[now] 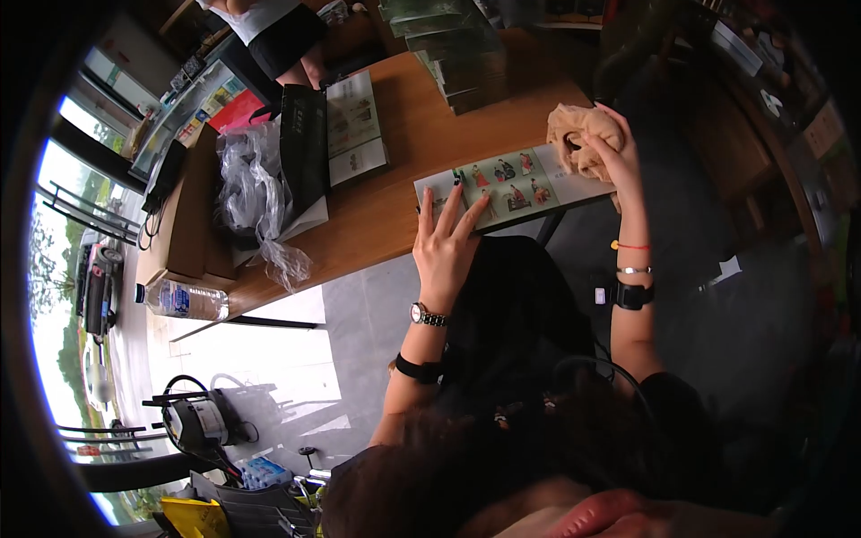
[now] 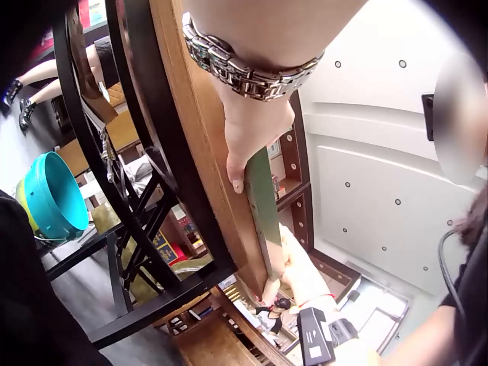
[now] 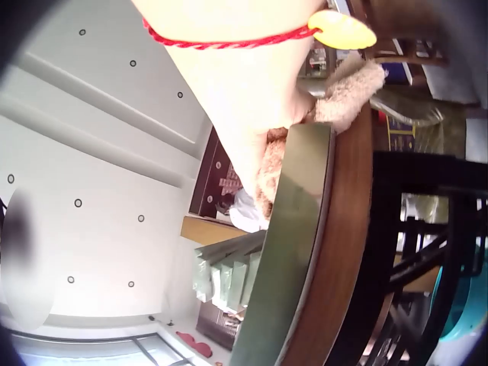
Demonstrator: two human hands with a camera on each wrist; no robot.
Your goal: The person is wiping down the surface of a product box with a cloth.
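A long flat box (image 1: 502, 213) printed with small figures lies along the table's near edge. My left hand (image 1: 441, 260) rests on its left part with fingers spread. At the right end, my right hand (image 1: 625, 170) grips a bunched tan cloth (image 1: 567, 119) against the box. In the left wrist view, my left hand (image 2: 255, 126) touches the green-sided box (image 2: 263, 202), with my right hand (image 2: 300, 267) at its far end. The right wrist view has the fluffy cloth (image 3: 351, 95) under my right hand (image 3: 252, 99), on the box (image 3: 293, 221); its fingertips are hidden.
Stacked wrapped boxes (image 1: 457, 58) stand at the table's back. To the left are another printed box (image 1: 354, 121), a black box (image 1: 303, 143), crumpled plastic (image 1: 251, 179), a cardboard box (image 1: 184, 220) and a water bottle (image 1: 184, 300). A person (image 1: 273, 36) stands beyond the table.
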